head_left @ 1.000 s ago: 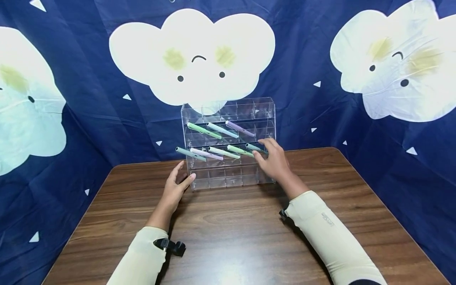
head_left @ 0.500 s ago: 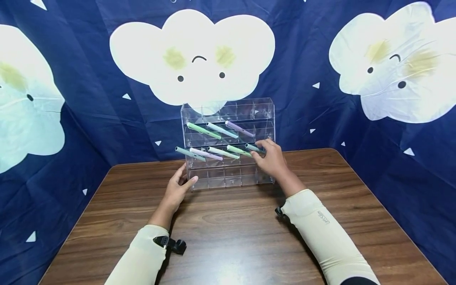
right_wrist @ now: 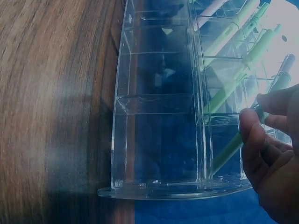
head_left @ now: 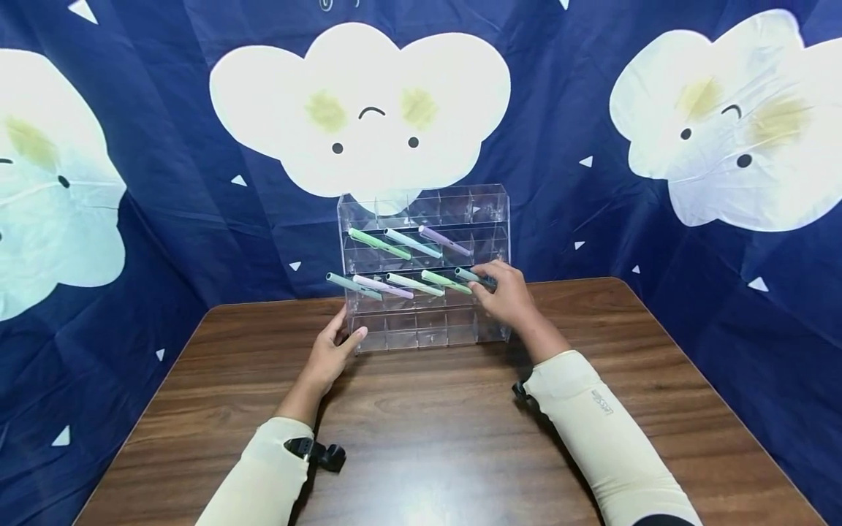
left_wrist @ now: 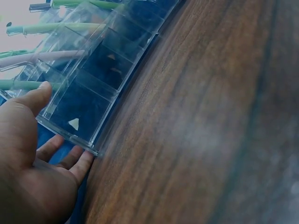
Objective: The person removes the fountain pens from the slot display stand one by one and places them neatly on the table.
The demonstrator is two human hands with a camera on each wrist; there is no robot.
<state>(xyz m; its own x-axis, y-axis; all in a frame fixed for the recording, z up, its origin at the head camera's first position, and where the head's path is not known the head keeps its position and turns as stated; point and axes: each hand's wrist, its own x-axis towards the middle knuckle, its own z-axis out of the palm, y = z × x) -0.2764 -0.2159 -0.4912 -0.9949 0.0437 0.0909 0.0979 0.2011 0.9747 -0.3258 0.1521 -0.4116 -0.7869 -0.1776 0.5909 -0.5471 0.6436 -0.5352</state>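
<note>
head view: the clear rack (head_left: pixel 397 338) stands upright in the middle of the frame, toward the back of the wood table (head_left: pixel 421 409). right hand (head_left: pixel 506 298) is right of center, thumb and fingertips clamped on a dark teal pen (head_left: pixel 465 275), the last one at the right end of the lower pen row. its far end is lost behind the fingers, but the right wrist view shows a green length running down behind the see-through front, into the end slot as far as i can tell. that hand gets cut off by the right edge there.

left hand (head_left: pixel 327 358) grips the rack's lower left side, thumb in front, other fingers going behind it so the head view hides most of them. left wrist view shows the fingertips at the bottom corner; how hard they press, no idea.

other pens in that row, left to right: teal pen (head_left: pixel 354 286), lilac pen (head_left: pixel 384 286), pale green pen (head_left: pixel 415 284), brighter green pen (head_left: pixel 446 282). row above has green, pale blue and purple ones (head_left: pixel 444 239). slot walls are hard to make out, all that clear plastic. both sleeves (head_left: pixel 598 424) run off the bottom.
</note>
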